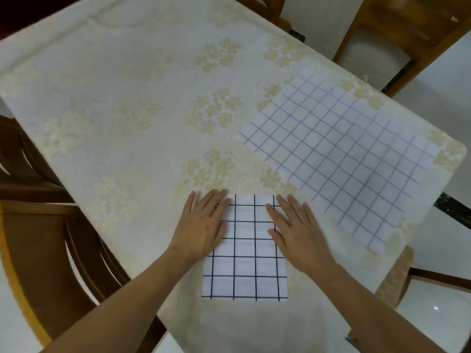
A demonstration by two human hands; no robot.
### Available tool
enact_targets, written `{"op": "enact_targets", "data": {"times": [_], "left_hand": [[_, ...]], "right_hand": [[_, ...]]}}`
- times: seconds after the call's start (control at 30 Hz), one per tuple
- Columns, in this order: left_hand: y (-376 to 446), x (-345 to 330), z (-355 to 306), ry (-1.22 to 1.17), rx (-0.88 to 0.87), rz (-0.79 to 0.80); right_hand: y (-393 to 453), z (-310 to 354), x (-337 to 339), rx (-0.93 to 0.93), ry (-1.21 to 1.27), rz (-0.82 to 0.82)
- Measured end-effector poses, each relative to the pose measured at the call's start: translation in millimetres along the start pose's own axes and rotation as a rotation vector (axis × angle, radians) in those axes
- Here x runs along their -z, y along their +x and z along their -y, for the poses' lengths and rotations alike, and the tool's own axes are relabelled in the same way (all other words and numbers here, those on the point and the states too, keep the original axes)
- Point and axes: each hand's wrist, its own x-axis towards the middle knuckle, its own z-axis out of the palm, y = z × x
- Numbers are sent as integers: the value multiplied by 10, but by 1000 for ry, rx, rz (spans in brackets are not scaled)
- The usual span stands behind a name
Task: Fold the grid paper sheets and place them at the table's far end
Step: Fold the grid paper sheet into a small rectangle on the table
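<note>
Lengthwise away from the person, folded grid paper lies under flat left hand and right hand.

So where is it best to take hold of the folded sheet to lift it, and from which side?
Probably the folded sheet is best taken at its near edge, coming from the person's side. It lies flat on the tablecloth, and that end is bare, while the left hand and the right hand press flat on its far half. A thumb slid under the edge, fingers on top, should pinch all layers.
</note>
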Motion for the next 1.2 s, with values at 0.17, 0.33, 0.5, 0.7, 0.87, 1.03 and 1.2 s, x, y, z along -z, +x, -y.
{"op": "enact_targets", "data": {"times": [0.17,0.33,0.5,0.7,0.87,1.03,1.2], "left_hand": [[390,27,44,-22,-15,-23],[466,-56,21,-72,-8,-118],[493,-76,3,-74,-9,-135],[529,-39,-12,-111,-24,-108],[543,-19,1,-160,-107,-101],[536,37,-48,-136,-188,-161],[445,214,-145,-56,-208,-257]], "right_hand": [[441,-89,66,59,4,-56],[669,-58,114,61,104,-42],[729,-19,82,66,105,-4],[690,5,43,133,125,-72],[614,-8,90,114,156,-111],[630,-99,194,152,221,-127],[745,-141,374,211,150,-8]]}}
